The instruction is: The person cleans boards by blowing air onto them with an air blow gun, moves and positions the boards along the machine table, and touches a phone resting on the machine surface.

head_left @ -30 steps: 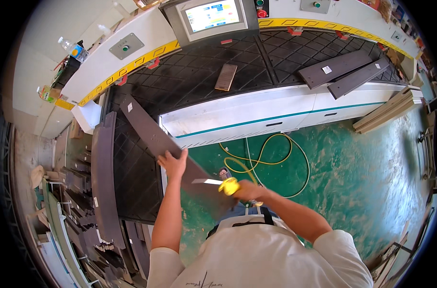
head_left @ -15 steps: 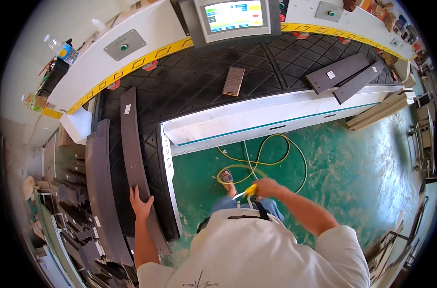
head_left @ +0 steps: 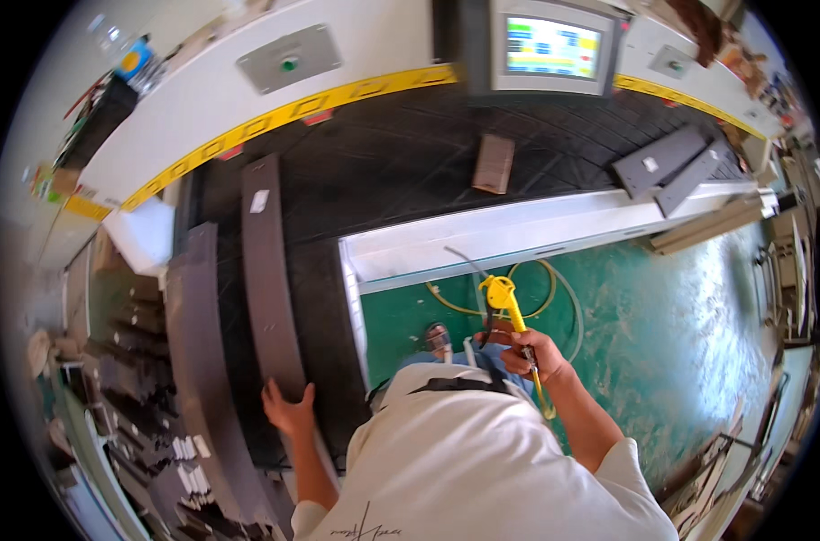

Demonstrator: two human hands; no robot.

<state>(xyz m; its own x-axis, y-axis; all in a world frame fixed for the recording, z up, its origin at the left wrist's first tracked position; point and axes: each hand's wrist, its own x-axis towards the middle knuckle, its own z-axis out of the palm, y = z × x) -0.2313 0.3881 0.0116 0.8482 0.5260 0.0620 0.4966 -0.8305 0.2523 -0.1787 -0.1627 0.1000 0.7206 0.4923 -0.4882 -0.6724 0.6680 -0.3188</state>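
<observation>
From where I stand, a green floor (head_left: pixel 653 307) borders a black counter (head_left: pixel 374 171). A long dark-brown board (head_left: pixel 270 270) lies along the counter's left part. A yellow air blow gun (head_left: pixel 502 293) is clamped in the person's right hand (head_left: pixel 538 354); the left hand (head_left: pixel 289 415), its grip spread apart, spans the board's near end.

A loose off-white short-sleeved shirt (head_left: pixel 509 460) bears thin dark script (head_left: pixel 365 530); black waist strap (head_left: pixel 468 386), blue trousers (head_left: pixel 419 358), dark sandal (head_left: pixel 438 337).
</observation>
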